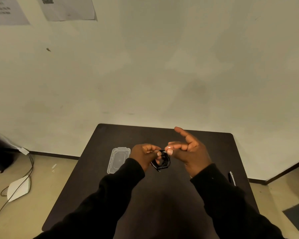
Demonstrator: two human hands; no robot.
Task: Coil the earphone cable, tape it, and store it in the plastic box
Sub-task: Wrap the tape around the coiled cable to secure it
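A black earphone cable (162,163) hangs as a small coil between my two hands above the dark table (162,195). My left hand (143,155) pinches the coil at its top left. Thumb and fingertip of my right hand (188,150) pinch at the coil's top right, where a thin pale strip, perhaps tape, shows; the index finger points up and away. The clear plastic box (118,160) lies on the table just left of my left hand, and I cannot tell whether its lid is on.
A dark pen-like object (232,178) with a pale edge lies near the table's right edge. On the floor at the left are a white flat object (18,188), dark cables (30,167) and a black bin (0,156). A wall stands just behind the table.
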